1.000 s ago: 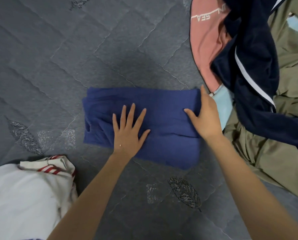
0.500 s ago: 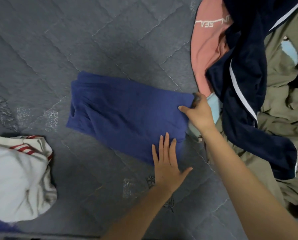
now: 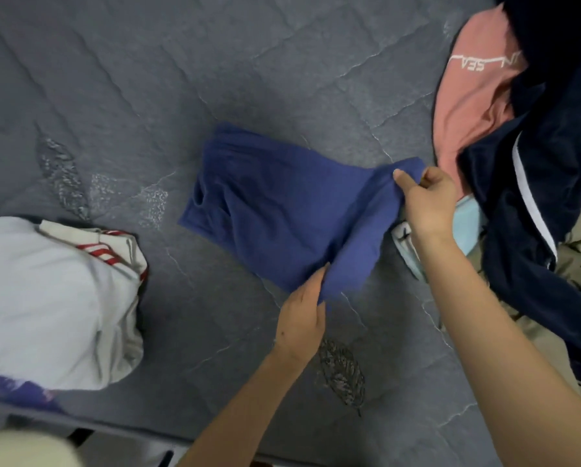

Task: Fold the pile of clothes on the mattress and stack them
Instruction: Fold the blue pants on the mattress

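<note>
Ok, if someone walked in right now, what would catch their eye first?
The blue garment in the middle of the grey mattress, with its right end lifted: the right hand pinches the far corner and the left hand grips the near one. Next comes the unfolded heap at the right edge, a pink shirt partly under a navy jacket, then the white bundle of clothes at the left.
</note>
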Motion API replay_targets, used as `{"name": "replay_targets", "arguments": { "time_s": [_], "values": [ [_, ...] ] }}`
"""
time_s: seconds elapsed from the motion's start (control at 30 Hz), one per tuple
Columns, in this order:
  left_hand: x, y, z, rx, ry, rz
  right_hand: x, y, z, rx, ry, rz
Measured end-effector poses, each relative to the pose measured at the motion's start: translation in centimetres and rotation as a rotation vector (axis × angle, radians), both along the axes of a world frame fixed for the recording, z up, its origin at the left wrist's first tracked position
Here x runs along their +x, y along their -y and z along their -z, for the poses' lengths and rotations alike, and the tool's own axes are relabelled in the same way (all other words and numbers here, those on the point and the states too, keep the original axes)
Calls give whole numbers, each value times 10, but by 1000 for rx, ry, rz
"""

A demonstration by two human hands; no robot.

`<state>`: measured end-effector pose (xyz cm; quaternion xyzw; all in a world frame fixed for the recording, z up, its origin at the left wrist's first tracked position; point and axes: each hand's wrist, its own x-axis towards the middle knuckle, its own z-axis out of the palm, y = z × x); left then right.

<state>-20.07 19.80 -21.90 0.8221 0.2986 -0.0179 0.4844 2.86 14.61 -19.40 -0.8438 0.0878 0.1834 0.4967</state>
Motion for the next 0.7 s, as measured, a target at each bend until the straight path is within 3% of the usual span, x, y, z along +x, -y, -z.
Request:
{"name": "replay_targets", "arguments": {
  "time_s": [0.27,0.47,0.53,0.6,0.7],
  "values": [
    [-28,-110,-18,-187,26,-543,-41,-112,-11,238,-99,-51],
    [-49,-189,-13,-93,-73,-571,-64,-195,-14,261,-111,-400],
    [-51,-201,-10,-156,-110,-611,-69,-198,-7,138,-83,-537],
    [-53,-202,-12,-121,-110,-597,-70,-189,6,-128,103,-661],
    [-52,-191,-13,288,-116,-274,-75,-167,22,-446,245,-834]
  ]
}}
